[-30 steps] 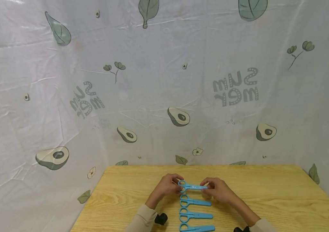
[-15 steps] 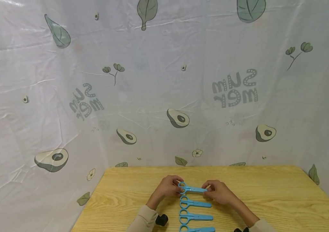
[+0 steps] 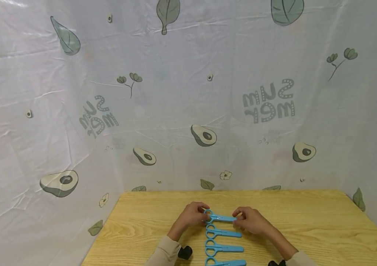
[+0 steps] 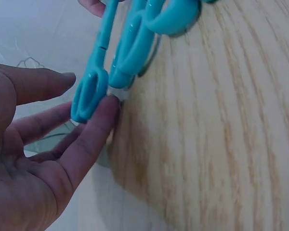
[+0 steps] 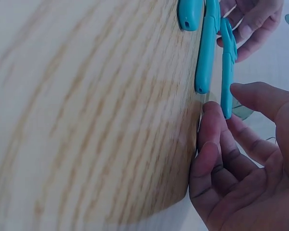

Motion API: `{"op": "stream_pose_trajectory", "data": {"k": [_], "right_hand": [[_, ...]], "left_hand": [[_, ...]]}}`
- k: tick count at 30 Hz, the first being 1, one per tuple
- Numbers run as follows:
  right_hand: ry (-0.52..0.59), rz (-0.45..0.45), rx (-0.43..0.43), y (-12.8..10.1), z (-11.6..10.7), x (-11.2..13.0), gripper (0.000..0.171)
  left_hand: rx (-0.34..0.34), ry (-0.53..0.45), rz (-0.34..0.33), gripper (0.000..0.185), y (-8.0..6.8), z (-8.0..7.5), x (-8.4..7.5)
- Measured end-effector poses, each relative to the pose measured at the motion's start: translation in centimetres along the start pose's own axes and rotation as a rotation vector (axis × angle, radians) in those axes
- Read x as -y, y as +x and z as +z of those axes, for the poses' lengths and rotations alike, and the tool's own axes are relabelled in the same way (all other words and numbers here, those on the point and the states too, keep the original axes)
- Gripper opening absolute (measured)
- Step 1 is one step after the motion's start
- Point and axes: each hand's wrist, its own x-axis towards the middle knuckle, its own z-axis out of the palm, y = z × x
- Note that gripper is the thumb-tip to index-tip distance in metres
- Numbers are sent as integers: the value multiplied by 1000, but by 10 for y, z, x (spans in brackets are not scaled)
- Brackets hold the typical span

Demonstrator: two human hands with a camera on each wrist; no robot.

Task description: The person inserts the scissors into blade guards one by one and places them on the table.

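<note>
A pair of light blue scissors [image 3: 223, 218], its blades in a matching sheath, lies crosswise between both hands at the far end of a row of similar scissors. My left hand [image 3: 193, 215] holds it by the finger loops, the thumb on one side and fingers beneath in the left wrist view. At the sheath tip, my right hand [image 3: 250, 220] pinches with thumb and fingertips. In the right wrist view, this pair of scissors [image 5: 228, 72] stands slightly off the wood, beyond its neighbour. Just nearer the person lies a second pair [image 3: 225, 233], loops also on the left.
Closer to the person are another pair of scissors [image 3: 225, 248] and one [image 3: 228, 262] cut off by the frame's bottom. All are on a wooden table [image 3: 141, 236]. Behind it hangs a pale printed curtain [image 3: 175, 92]. Black wrist devices [image 3: 185, 252] sit near the cuffs.
The farthest scissors have come slightly nearer the row and lower, their tip end tilting a little toward the person. Both hands moved with them; the camera view shifted slightly.
</note>
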Motion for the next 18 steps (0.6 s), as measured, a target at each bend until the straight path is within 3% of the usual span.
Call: {"op": "stream_pose_trajectory", "data": {"k": [11,18], "right_hand": [[43,5,37,-4,-8,-3,37],[50,-11,25,-14,-18,-7,38]], "left_hand": [[22,40,3,38,-7,-11,-6],[11,25,65,37,-15,-22,-3]]}}
